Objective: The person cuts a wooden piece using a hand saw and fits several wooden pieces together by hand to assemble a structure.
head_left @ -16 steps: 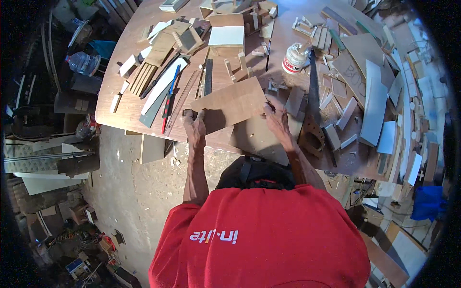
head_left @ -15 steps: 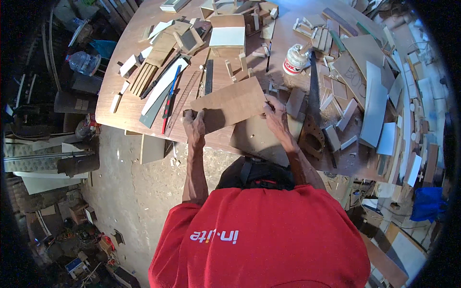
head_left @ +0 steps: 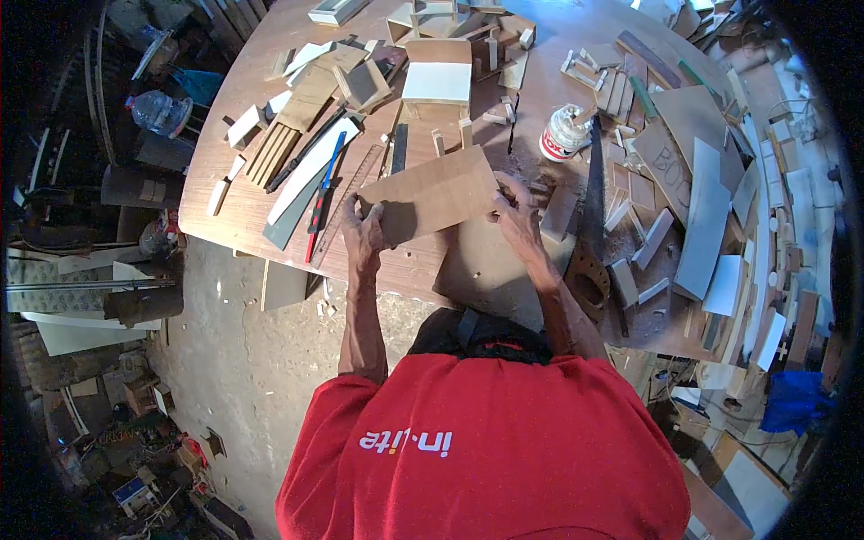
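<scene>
Plywood panel (head_left: 432, 193), one flat brown rectangle, lies tilted over the near part of the round wooden table (head_left: 270, 54). The left hand (head_left: 364, 236) pinches its left corner; the right hand (head_left: 515, 214) grips its right edge. One white plastic jar (head_left: 564, 133) stands nearby, contents unseen.

1. A white glue pot (head_left: 564, 133) with a red-and-white label stood on the workbench (head_left: 234, 193), just left of the handsaw blade.
2. A clear plastic bottle (head_left: 158, 112) lay off the bench's left edge; any label was too blurred to tell.
3. A small blue box (head_left: 137, 492), possibly a carton, sat on the floor.
</scene>
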`<move>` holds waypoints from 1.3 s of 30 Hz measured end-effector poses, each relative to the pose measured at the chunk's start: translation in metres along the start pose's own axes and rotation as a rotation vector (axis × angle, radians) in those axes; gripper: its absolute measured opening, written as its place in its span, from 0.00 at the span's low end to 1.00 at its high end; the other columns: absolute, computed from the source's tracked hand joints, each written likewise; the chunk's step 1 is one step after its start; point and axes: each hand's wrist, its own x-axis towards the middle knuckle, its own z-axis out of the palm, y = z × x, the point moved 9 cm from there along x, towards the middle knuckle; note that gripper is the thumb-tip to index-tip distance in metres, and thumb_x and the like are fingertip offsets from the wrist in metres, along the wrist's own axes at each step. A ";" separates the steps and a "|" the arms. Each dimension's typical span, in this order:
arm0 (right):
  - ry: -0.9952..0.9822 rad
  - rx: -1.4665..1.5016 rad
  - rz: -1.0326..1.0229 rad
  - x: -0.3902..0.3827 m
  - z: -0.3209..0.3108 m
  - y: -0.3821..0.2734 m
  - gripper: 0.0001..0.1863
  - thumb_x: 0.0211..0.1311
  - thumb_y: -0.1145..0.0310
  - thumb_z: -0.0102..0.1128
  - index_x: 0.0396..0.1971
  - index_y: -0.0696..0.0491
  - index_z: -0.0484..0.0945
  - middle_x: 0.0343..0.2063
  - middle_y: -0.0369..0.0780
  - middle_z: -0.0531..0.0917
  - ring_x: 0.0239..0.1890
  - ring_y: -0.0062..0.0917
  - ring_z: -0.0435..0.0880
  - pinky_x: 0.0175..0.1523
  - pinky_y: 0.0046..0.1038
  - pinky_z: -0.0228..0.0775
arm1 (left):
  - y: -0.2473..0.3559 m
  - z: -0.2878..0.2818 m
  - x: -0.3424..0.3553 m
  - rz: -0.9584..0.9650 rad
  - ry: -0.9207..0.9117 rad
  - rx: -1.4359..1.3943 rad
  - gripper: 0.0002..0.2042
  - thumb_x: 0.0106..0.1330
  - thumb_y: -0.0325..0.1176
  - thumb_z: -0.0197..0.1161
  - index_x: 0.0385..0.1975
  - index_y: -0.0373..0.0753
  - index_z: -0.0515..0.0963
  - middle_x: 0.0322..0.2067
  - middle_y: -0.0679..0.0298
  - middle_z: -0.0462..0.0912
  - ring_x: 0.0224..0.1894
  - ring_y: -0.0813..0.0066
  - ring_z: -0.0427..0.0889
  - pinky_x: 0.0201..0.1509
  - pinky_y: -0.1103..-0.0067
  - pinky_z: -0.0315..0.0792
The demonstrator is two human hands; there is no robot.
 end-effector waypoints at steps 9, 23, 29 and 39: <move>-0.015 0.037 0.019 0.010 0.006 0.000 0.17 0.68 0.67 0.53 0.55 0.52 0.74 0.41 0.36 0.80 0.36 0.18 0.79 0.36 0.23 0.78 | -0.009 -0.013 0.020 0.018 0.036 0.112 0.30 0.60 0.28 0.63 0.62 0.27 0.60 0.45 0.45 0.78 0.42 0.64 0.81 0.43 0.75 0.76; -0.022 0.080 0.042 -0.007 -0.003 -0.002 0.18 0.67 0.66 0.56 0.54 0.53 0.75 0.38 0.35 0.81 0.34 0.18 0.79 0.37 0.24 0.77 | 0.091 0.078 -0.021 0.362 -0.425 1.102 0.44 0.51 0.52 0.72 0.65 0.39 0.58 0.61 0.49 0.64 0.63 0.47 0.63 0.66 0.47 0.51; 0.008 0.077 0.080 -0.020 -0.017 0.009 0.18 0.66 0.66 0.57 0.55 0.50 0.75 0.42 0.36 0.81 0.38 0.21 0.80 0.39 0.26 0.77 | 0.066 0.096 -0.045 0.555 -0.553 1.447 0.57 0.41 0.66 0.71 0.70 0.44 0.52 0.69 0.51 0.53 0.73 0.49 0.47 0.66 0.35 0.36; -0.006 0.156 0.081 -0.025 -0.018 0.025 0.18 0.67 0.68 0.55 0.55 0.51 0.74 0.42 0.38 0.81 0.38 0.22 0.81 0.39 0.25 0.79 | 0.053 0.103 -0.046 0.524 -0.639 1.405 0.59 0.38 0.63 0.73 0.69 0.40 0.52 0.67 0.55 0.54 0.69 0.50 0.53 0.65 0.34 0.40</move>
